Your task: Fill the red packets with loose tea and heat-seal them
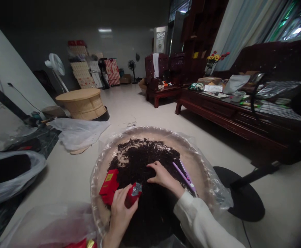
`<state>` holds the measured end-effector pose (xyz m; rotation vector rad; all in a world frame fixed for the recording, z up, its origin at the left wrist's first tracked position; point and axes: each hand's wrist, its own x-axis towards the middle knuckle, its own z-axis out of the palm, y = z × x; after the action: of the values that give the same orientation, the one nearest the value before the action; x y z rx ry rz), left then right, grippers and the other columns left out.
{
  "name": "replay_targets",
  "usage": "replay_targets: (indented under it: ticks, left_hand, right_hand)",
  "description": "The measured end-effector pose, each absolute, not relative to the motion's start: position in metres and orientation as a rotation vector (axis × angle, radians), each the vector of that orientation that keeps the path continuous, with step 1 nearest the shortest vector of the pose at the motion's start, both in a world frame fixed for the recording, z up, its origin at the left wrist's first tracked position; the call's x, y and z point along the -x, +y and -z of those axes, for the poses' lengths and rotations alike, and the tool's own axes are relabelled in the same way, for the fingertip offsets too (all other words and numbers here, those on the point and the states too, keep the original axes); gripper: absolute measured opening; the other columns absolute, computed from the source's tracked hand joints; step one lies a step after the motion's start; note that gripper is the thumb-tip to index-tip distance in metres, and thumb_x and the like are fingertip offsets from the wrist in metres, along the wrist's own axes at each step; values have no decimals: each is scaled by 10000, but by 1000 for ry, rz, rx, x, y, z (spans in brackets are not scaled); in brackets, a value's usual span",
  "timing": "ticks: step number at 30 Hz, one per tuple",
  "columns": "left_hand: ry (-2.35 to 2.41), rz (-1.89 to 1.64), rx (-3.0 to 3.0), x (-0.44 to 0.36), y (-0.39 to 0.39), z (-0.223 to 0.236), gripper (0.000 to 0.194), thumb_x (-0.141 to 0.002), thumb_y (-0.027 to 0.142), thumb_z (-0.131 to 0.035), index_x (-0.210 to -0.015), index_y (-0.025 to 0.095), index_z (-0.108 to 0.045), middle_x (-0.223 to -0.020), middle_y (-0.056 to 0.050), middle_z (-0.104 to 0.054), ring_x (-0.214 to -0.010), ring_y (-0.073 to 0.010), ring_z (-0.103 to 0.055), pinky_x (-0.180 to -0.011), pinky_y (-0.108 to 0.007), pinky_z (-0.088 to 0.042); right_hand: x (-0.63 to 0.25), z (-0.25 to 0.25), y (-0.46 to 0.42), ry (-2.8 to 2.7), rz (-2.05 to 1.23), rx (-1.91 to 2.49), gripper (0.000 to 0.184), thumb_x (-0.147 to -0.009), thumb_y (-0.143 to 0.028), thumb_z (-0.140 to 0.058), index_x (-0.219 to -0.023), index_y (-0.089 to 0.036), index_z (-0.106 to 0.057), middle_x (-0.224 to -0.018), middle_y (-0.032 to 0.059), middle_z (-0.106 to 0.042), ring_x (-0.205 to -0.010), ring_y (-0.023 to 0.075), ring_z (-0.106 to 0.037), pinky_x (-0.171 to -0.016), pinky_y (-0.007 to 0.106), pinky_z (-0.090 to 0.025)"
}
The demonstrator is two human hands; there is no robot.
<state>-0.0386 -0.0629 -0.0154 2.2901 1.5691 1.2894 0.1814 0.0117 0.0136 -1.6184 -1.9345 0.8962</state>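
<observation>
My left hand (121, 208) grips a small red packet (132, 196) with a silvery top end, above the near left part of a round tray (203, 172). Dark loose leaves, probably tea (142, 158), are heaped across the tray. Over the middle of the heap is my right hand (162, 176), thumb and forefinger apart, with nothing visible between them. Left of my left hand, several red packets (110, 186), one with a yellow label, lie on the leaves. A purple-handled tool like a hair straightener (185, 175) rests to the right of my right hand.
Clear plastic sheeting (221, 193) hangs around the tray's rim. A black fan base (243, 193) stands close on the right. To the left are an open bag of dark material (8, 168) and a wooden drum-shaped stand (80, 103). A long low table (217, 113) stands further right.
</observation>
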Motion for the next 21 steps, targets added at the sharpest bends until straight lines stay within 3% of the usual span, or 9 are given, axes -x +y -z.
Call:
replay_targets:
  ticks: [3, 6, 8, 13, 21]
  left_hand:
    - [1562, -1305, -2297, 37, -62, 14, 339, -797, 262, -628, -1128, 191, -625, -982, -75, -713, -862, -221, -649, -766, -366, -574]
    - [1565, -1310, -2284, 35, -60, 14, 333, -792, 258, -628, -1119, 193, -629, -979, -77, -710, -863, -223, -650, -764, -368, -574]
    - [1568, -1306, -2276, 34, -60, 13, 327, -787, 250, -627, -1109, 195, -632, -968, -75, -711, -857, -223, -650, -762, -371, -574]
    - [1580, -1305, -2254, 27, -57, 11, 346, -770, 211, -621, -1115, 191, -625, -965, -69, -712, -857, -223, -643, -772, -372, -571]
    - [1543, -1300, -2235, 9, -53, 2, 417, -729, 145, -607, -1142, 197, -600, -988, -72, -695, -873, -233, -628, -763, -384, -573]
  right_hand:
    - [-177, -18, 7, -1963, -884, 1607, 651, -586, -157, -826, -1202, -224, -628, -1128, 68, -533, -1020, 229, -574, -919, 319, -444]
    - [-178, -21, 4, -1941, -836, 1575, 346, -664, -73, -727, -988, -194, -710, -1017, 59, -582, -913, 197, -600, -841, 294, -460]
    - [-181, -23, 3, -1923, -805, 1552, 246, -676, -26, -673, -860, -182, -716, -929, 45, -609, -846, 181, -603, -794, 281, -461]
    - [-189, -39, -2, -1907, -807, 1461, 228, -657, 0, -634, -771, -187, -697, -821, 12, -650, -797, 169, -612, -753, 265, -454]
    - [-173, -84, -22, -2028, -900, 1163, 236, -696, -46, -654, -858, -203, -721, -906, 27, -669, -837, 163, -633, -799, 273, -485]
